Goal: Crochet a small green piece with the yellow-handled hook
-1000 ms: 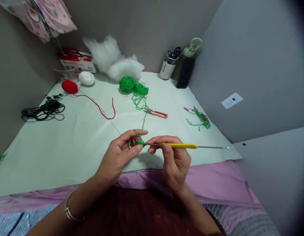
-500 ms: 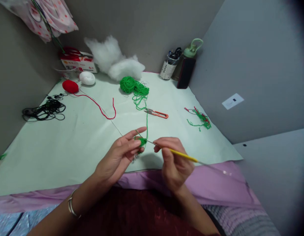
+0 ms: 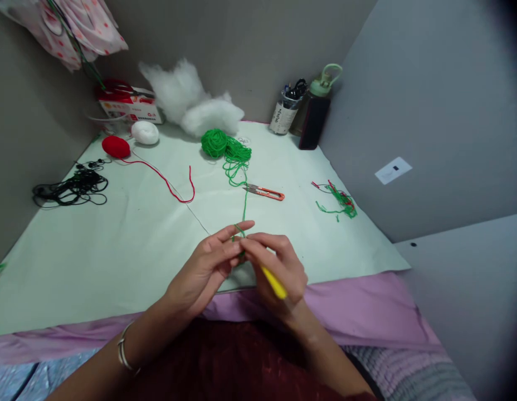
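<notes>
Pale cloth, grey wall — left hand pinches green yarn, right hand pinches yellow-handled hook — tip hidden.

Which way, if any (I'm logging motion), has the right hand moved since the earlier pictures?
Yes: the right hand has moved leftward, farther from the white wall plate.

Print in front of you, but no word of it clear enough to read.
Well beyond your left hand, the red-and-white rectangular box carries rows of small print and a red mark toward its right end, all too small to make out. Straight ahead of your right hand, at the far side, the see-through round cup wears a white label with a column of dark characters, likewise too small to read.
</notes>
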The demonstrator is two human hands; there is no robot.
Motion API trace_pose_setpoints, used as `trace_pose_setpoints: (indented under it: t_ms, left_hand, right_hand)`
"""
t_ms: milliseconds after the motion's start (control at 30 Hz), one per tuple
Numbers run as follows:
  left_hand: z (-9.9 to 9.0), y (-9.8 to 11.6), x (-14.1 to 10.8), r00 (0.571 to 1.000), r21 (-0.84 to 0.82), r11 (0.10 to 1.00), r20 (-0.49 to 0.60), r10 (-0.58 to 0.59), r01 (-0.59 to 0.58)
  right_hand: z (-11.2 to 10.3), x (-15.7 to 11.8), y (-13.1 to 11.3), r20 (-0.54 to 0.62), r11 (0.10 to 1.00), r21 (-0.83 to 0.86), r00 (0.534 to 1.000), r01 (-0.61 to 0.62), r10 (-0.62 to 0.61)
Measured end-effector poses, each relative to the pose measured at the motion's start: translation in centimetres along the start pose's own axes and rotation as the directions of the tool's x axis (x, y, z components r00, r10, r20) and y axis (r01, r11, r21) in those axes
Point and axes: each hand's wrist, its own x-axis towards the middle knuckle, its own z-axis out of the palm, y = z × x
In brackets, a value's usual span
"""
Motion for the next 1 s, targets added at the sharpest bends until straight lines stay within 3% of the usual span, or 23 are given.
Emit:
trace_pose_setpoints:
  t_ms: [67,167,333,467,533,600,700,800,867,933,1000]
  left_hand:
    - [-0.1,0.3,0.2,1.000,-0.067,0.997,-0.009,-0.026,0.026]
    - [0.1,0.5,0.1,0.998,-0.015,0.998,-0.043,0.056,-0.056]
    - [0.5,0.1,-0.3,0.987,0.190,0.969,0.008,0.159,-0.157]
    - [0.5,0.2,-0.5,0.988,0.233,0.961,-0.006,0.155,-0.149]
    - [0.4,0.3,-0.5,0.989,0.247,0.959,-0.019,0.148,-0.139]
    - [0.1,0.4,-0.6,0.987,0.268,0.953,-0.032,0.156,-0.142]
    - [-0.3,0.2,-0.6,0.976,0.329,0.924,-0.024,0.215,-0.195]
    - [-0.4,-0.2,-0.6,0.959,0.381,0.889,-0.015,0.283,-0.256]
    - [-0.3,-0.4,-0.6,0.954,0.361,0.893,-0.027,0.298,-0.269]
    - [-0.2,-0.5,-0.5,0.971,0.257,0.942,-0.044,0.233,-0.215]
    - [-0.2,-0.3,-0.4,0.995,0.098,0.992,-0.033,0.089,-0.086]
  right_hand:
    - [-0.2,0.5,-0.1,-0.063,0.979,0.151,0.987,-0.138,0.149]
    - [-0.2,1.2,-0.1,-0.059,0.847,0.433,0.927,-0.310,0.369]
    - [0.3,1.4,0.3,0.068,0.757,0.509,0.896,-0.409,0.439]
    - [0.2,1.4,0.6,0.125,0.639,0.596,0.842,-0.486,0.524]
    - [0.0,1.6,0.5,0.141,0.610,0.627,0.840,-0.485,0.524]
    - [-0.2,1.6,0.3,0.136,0.634,0.618,0.858,-0.465,0.496]
    - [-0.6,1.3,-0.1,0.092,0.786,0.474,0.910,-0.397,0.404]
    - [-0.6,0.6,-0.2,0.049,0.965,0.211,0.988,-0.157,0.150]
    - [-0.5,0.2,-0.1,0.064,0.998,0.026,0.997,0.049,-0.051]
    - [-0.2,-0.1,0.1,0.103,0.981,-0.111,0.984,0.157,-0.146]
    - [-0.2,-0.2,0.1,0.091,0.981,-0.137,0.988,0.140,-0.128]
